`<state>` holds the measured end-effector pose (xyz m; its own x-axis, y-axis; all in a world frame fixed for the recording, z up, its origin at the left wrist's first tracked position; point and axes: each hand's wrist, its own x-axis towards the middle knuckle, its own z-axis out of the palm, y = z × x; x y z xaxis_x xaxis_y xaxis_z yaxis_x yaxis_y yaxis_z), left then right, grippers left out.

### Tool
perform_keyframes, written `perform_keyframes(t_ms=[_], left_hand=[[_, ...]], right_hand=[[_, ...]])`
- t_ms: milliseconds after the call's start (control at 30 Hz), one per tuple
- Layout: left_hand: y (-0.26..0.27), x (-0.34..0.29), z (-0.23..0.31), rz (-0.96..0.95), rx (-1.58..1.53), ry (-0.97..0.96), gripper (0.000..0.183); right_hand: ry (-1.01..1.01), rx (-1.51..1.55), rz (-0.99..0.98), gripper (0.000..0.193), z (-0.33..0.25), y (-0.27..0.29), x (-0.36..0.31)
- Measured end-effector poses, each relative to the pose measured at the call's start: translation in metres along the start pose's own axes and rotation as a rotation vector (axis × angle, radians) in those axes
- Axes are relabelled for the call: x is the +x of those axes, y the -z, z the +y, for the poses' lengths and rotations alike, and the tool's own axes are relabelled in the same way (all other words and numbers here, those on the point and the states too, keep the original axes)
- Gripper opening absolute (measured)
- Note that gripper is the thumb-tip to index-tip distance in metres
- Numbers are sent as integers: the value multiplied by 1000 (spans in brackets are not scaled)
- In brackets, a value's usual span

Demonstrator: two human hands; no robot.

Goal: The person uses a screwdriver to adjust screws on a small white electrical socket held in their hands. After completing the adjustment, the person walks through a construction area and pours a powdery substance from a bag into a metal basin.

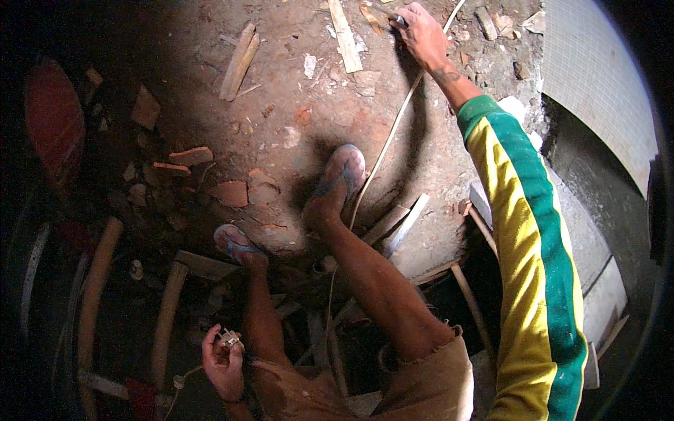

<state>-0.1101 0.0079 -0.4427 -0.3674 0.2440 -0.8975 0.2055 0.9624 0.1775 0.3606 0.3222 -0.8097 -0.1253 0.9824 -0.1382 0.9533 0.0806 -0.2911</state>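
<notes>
My right hand reaches far out over the dirt floor at the top, its fingers closed around a slim tool with a dark, bluish handle. That tool's far end blurs into the ground, so its kind is unclear. Low on the left, beside my left leg, my left hand pinches a small whitish piece with metal parts, which looks like an electrical fitting. A pale cable runs over the floor under my right wrist and down past my foot.
Wood strips, a split stick and broken tile pieces litter the dirt floor. A tiled slab stands at right. Wooden bars lie at lower left, near a thin cord with a small knob.
</notes>
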Motion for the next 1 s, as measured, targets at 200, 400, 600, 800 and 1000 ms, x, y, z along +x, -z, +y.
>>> perform_keyframes(t_ms=[200,400,600,800,1000], left_hand=[[0,0,11,29,-33,24,53],[19,-11,35,-19,-69,96,63],[51,-45,64,-224,-198,-80,57],[111,-129,102,-333,-214,-235,60],[157,-179,111,-418,-214,-366,59]], right_hand=[[42,-93,-116,9,-18,12,1],[-183,95,-131,26,-31,21,-8],[-558,860,-148,24,-172,125,-112],[-947,1404,-623,16,-370,293,-216],[-689,1667,-487,16,-482,402,-261]])
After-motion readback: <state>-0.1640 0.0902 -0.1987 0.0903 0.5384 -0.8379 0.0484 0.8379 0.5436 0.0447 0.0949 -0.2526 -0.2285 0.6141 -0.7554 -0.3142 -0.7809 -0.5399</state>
